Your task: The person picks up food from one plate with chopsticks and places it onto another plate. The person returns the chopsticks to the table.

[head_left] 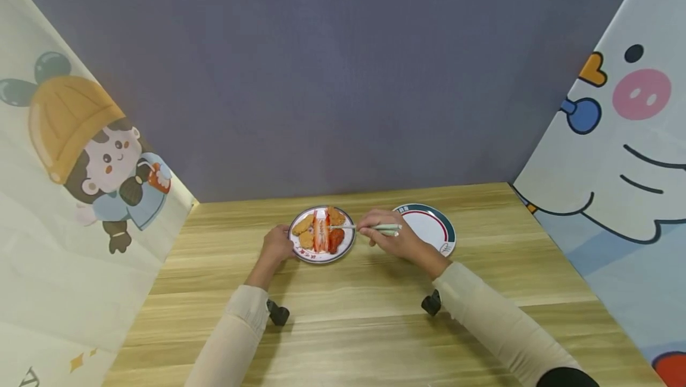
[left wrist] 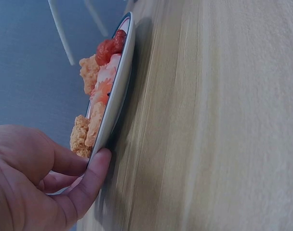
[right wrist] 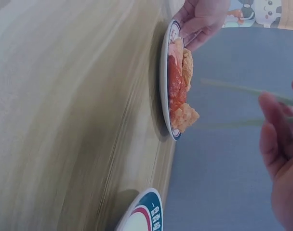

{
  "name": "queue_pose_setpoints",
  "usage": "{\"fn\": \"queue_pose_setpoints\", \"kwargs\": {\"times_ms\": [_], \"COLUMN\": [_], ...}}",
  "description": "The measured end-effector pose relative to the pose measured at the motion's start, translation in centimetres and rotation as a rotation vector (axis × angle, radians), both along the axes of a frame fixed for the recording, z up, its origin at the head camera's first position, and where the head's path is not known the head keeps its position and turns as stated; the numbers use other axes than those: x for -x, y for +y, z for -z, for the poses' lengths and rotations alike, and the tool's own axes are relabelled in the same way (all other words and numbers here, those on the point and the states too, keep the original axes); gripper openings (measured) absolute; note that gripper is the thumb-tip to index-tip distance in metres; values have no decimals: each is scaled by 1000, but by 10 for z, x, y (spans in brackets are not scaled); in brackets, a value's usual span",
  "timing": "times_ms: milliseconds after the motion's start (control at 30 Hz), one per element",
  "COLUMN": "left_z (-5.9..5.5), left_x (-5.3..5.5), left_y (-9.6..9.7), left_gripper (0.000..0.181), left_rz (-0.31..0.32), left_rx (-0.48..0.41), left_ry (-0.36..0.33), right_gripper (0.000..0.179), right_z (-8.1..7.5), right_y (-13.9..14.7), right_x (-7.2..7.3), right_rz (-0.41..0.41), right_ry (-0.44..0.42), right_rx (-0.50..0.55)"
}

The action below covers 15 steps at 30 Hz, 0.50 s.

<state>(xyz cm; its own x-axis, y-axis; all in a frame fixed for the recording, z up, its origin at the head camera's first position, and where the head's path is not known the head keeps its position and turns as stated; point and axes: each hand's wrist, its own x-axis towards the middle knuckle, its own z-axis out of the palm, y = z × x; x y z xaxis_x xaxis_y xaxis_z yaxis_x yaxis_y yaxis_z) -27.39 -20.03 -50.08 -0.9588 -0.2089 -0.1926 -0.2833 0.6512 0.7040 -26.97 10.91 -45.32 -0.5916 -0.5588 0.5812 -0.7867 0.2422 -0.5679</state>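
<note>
My left hand [head_left: 277, 244] pinches the near-left rim of a round plate [left wrist: 118, 103], thumb and fingers on its edge. On this plate lie several golden fried chicken pieces [head_left: 303, 225], a red-glazed piece [head_left: 336, 240] and a red-and-white strip that looks like shrimp or crab [head_left: 321, 235] across the middle. From the right, my right hand [head_left: 393, 235] holds a pair of pale green chopsticks [head_left: 387, 227] that point left over the food. In the right wrist view the chopstick tips are spread apart, with air between them and the chicken.
A second plate [head_left: 451, 233], white with a dark green band and red ring, sits to the right, partly behind my right hand. Both plates are on a wood-grain table [head_left: 354, 321]. A grey panel [head_left: 343, 77] rises at the back, with printed cartoon sheets on both sides.
</note>
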Motion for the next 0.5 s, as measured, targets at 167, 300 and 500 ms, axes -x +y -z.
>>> {"fn": "queue_pose_setpoints", "kwargs": {"times_ms": [167, 300, 500], "left_z": [2, 1, 0], "left_x": [0, -1, -1], "left_y": [1, 0, 0], "left_gripper": [58, 57, 59], "left_rz": [1, 2, -6], "left_rx": [19, 19, 5], "left_ry": [-3, -16, -18], "right_gripper": [11, 10, 11], "right_z": [3, 3, 0], "right_y": [-4, -6, -7], "right_x": [-2, -4, -7], "right_rz": [-3, 13, 13], "right_ry": [-101, -130, -251], "right_rx": [21, 20, 52]}}
